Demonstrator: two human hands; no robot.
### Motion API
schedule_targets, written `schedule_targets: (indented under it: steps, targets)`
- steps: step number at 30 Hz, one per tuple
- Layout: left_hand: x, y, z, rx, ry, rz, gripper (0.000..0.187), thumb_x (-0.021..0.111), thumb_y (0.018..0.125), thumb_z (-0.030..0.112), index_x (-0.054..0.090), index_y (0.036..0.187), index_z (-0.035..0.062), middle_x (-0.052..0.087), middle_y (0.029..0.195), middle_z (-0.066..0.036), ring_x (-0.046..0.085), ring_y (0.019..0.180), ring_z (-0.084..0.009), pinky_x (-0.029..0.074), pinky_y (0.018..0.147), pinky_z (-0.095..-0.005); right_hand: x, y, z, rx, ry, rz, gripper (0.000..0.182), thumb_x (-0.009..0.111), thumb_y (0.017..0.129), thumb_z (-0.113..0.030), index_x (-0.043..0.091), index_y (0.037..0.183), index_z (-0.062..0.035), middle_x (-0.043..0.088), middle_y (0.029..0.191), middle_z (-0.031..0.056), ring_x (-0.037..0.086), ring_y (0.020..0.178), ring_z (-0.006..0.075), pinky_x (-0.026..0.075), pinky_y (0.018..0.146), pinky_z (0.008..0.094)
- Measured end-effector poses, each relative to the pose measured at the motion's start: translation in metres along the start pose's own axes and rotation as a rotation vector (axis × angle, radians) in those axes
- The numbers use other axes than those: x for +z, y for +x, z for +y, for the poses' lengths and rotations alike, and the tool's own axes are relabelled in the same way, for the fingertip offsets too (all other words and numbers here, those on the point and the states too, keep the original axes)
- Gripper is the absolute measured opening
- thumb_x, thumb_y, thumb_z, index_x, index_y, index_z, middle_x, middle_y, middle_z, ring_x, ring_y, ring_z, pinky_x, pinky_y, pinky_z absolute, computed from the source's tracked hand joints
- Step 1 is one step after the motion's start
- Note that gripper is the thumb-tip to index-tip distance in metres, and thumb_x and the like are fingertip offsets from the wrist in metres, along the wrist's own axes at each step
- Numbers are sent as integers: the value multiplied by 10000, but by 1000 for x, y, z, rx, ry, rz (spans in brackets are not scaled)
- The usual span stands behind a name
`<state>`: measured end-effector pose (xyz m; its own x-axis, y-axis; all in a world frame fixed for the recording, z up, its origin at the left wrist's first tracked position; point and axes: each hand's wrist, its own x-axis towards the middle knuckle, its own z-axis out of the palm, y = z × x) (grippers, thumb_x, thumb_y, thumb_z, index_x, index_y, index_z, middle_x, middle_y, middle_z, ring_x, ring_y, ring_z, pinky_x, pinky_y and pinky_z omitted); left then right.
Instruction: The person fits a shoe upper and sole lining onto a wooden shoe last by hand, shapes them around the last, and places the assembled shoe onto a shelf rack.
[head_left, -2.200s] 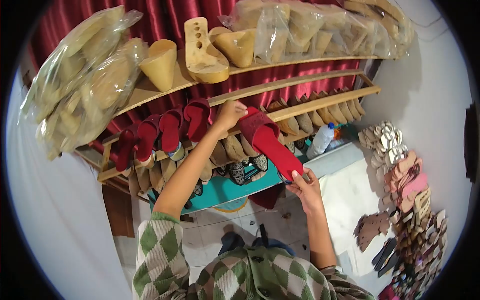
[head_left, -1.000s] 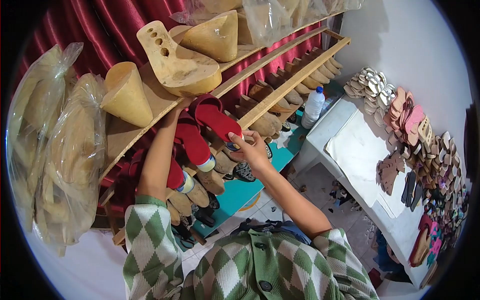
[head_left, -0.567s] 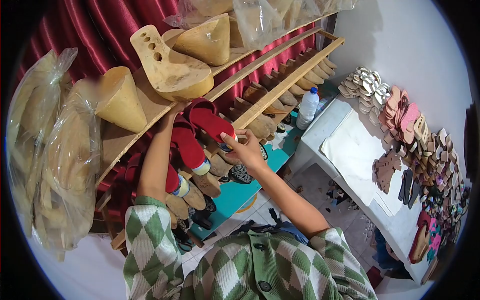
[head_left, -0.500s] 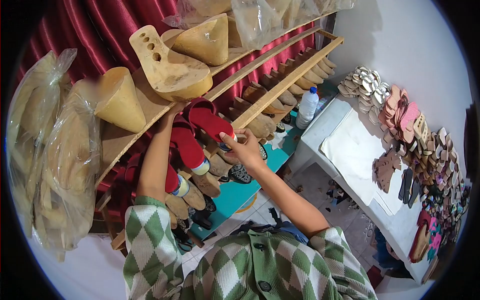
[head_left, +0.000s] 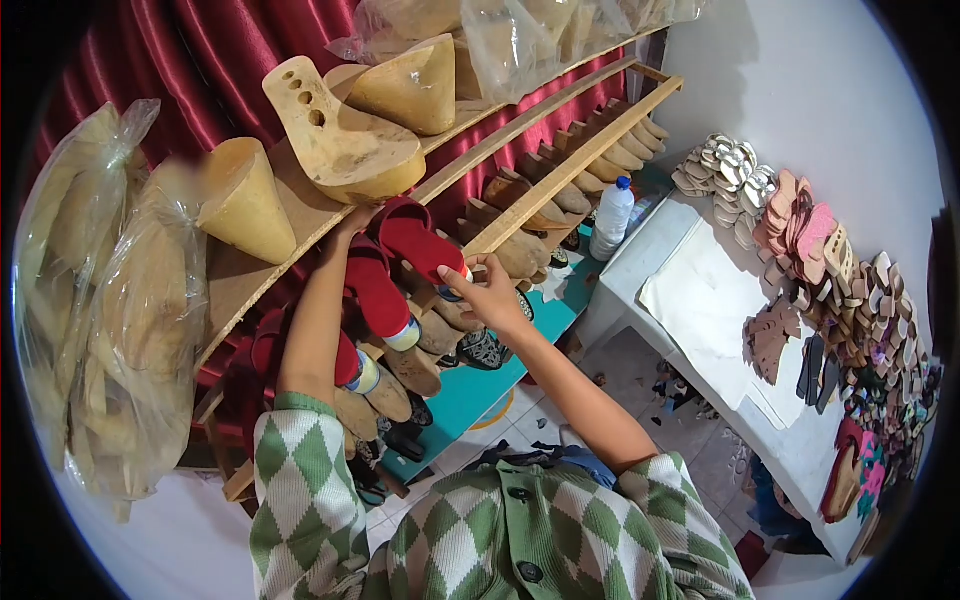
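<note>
A red slipper (head_left: 418, 240) with a pale blue and white band at its heel sits on the rack. At that heel is my right hand (head_left: 488, 293), with thumb and fingers closed on the edge. My left hand (head_left: 357, 217) reaches in under the upper shelf beside the slipper's strap end; its fingers are hidden there. Just left of the held one lies another red slipper (head_left: 378, 297). A third red slipper (head_left: 346, 360) is lower down, partly behind my left forearm. Wooden shoe lasts (head_left: 412, 372) stand in a row underneath.
Above my left hand, the upper shelf (head_left: 250, 290) carries a large wooden foot form (head_left: 345, 150) and bagged lasts (head_left: 130, 330). A wooden rail (head_left: 570, 170) runs along the rack. On the right, a white table (head_left: 690, 300) holds piled shoe parts and a water bottle (head_left: 612, 218) stands by it.
The view has shifted very slightly. Both hands keep nearly the same positions at the red slipper.
</note>
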<state>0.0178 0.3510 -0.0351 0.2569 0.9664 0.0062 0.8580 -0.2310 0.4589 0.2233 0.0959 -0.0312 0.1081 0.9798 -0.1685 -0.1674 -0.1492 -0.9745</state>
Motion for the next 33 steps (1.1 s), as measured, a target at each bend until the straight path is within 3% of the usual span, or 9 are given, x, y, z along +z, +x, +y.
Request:
schedule_targets:
  steps: [7, 10, 13, 15, 20, 21, 26, 30, 33]
  targets:
    - [-3, -12, 1, 12, 59, 18, 273, 555, 830, 264, 617, 1034, 93, 643, 954, -116, 609, 876, -212, 459, 787, -337, -12, 1, 3, -15, -42, -70, 525, 651, 776, -434, 496, 1121, -72, 551, 954, 52, 550, 868, 119, 499, 660, 285]
    - [-13, -43, 28, 119, 375, 122, 290, 537, 837, 298, 619, 1031, 98, 640, 974, -117, 607, 911, -231, 456, 805, -349, -14, 4, 11, -174, -81, -73, 471, 660, 786, -353, 513, 1127, -63, 553, 992, 68, 551, 862, 113, 489, 659, 269]
    - [-12, -65, 43, 185, 418, 232, 358, 527, 831, 351, 598, 1075, 99, 605, 1065, -133, 572, 996, -287, 437, 861, -380, -13, 6, 25, -441, -203, 92, 440, 690, 740, -240, 539, 1102, -41, 543, 898, 103, 546, 747, 162, 462, 700, 297]
    - [-18, -87, 66, 319, 452, 298, 388, 561, 816, 349, 578, 1105, 91, 582, 1112, -146, 560, 1014, -305, 437, 864, -390, -14, 0, 24, -519, -233, 134, 433, 684, 735, -199, 538, 1122, -71, 525, 929, 120, 541, 791, 185, 465, 711, 318]
    - [-44, -146, 137, 309, 290, -173, 365, 572, 822, 328, 592, 1082, 73, 585, 1079, -173, 559, 988, -339, 440, 848, -407, -28, -16, 34, -565, -179, 165, 417, 646, 786, -109, 505, 1176, -64, 510, 1107, 104, 556, 871, 130, 466, 741, 269]
    - [-44, -157, 145, 341, 299, -187, 361, 575, 821, 328, 596, 1079, 76, 586, 1071, -178, 562, 979, -338, 442, 842, -407, -35, -31, 25, -483, -166, 162, 403, 631, 789, -63, 505, 1172, -62, 500, 1114, 82, 548, 878, 115, 472, 702, 250]
    - [-31, -192, 161, 461, 356, -52, 384, 578, 822, 324, 583, 1102, 61, 592, 1016, -177, 562, 943, -352, 438, 829, -409, -103, -78, 35, -453, -78, 244, 296, 580, 817, -38, 531, 1109, -43, 507, 1073, 68, 564, 850, 120, 493, 660, 237]
    - [-16, -200, 156, 419, 222, 10, 403, 547, 851, 307, 557, 1131, 17, 554, 1079, -187, 522, 984, -343, 414, 853, -394, -188, -125, 56, -391, 70, 392, 256, 553, 839, -36, 528, 1093, -27, 568, 1000, 51, 564, 833, 95, 464, 685, 218]
    - [-6, -205, 166, 225, 252, 0, 434, 539, 861, 302, 515, 1191, 21, 511, 1179, -193, 471, 1079, -338, 370, 920, -392, -254, -158, 82, -337, 153, 567, 247, 542, 853, -42, 524, 1099, -17, 574, 992, 76, 582, 819, 102, 463, 690, 211]
